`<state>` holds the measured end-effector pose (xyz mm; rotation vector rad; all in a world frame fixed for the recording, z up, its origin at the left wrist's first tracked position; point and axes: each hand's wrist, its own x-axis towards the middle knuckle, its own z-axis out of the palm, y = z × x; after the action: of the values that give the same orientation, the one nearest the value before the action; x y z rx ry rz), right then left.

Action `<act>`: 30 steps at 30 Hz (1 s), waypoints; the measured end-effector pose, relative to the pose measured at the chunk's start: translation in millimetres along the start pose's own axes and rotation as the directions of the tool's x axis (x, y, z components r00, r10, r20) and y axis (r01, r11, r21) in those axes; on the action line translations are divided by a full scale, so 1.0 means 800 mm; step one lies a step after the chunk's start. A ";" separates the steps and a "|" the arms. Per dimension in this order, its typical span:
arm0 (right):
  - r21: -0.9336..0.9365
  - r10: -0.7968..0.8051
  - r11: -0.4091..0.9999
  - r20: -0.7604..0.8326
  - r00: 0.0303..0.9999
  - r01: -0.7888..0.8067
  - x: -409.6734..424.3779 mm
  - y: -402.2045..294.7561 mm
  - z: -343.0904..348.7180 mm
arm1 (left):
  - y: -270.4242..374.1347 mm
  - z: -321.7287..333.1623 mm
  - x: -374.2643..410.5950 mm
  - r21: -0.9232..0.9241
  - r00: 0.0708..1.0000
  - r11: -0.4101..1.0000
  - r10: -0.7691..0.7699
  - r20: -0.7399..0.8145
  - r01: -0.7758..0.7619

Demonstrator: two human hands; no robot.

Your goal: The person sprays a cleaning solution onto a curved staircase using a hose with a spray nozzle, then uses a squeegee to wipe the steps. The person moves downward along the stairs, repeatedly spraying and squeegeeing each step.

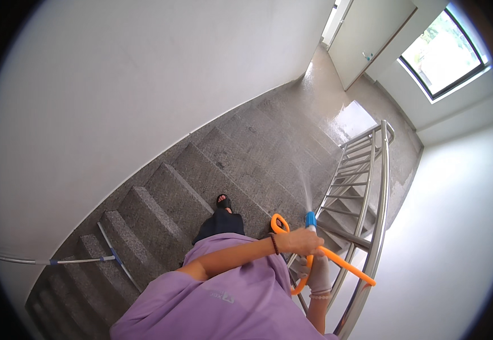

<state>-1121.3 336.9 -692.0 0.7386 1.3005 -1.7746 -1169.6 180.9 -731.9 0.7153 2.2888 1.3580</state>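
My left hand (300,241), bare with a dark beaded bracelet, is closed around the body of a hose nozzle just behind its blue tip (310,219). A spray of water (304,182) leaves the tip towards the steps and landing. My right hand (317,272) wears a pale glove and grips the orange hose (346,267) just below the left hand. Part of the hose loops out beside my left wrist, and another stretch crosses over the stainless steel handrail (383,204). The fingers partly hide the nozzle body.
Grey stone steps (233,157) lead to a wet landing (320,93) with a door (367,42) and a window (446,55). A long-handled floor squeegee (117,257) rests on steps at left. A white wall (153,76) borders the stairs. My sandalled foot (224,202) stands on a step.
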 end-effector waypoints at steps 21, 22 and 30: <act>0.132 0.225 0.968 -0.073 0.972 -0.214 0.103 -0.051 0.001 | -0.133 -0.035 -0.217 -0.430 0.667 0.835 -0.538 -0.515 0.343; 0.121 0.257 0.962 -0.095 0.962 -0.245 0.107 -0.056 -0.011 | -0.152 -0.040 -0.263 -0.502 0.538 0.791 -0.609 -0.583 0.350; 0.005 0.337 0.941 -0.077 0.938 -0.337 0.057 -0.038 -0.022 | -0.157 0.062 -0.654 -0.736 -0.309 0.269 -0.779 -0.546 0.622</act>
<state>-1171.1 346.9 -719.6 0.9715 1.1496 -1.4758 -754.2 -149.5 -831.5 -1.9653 2.2216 1.1595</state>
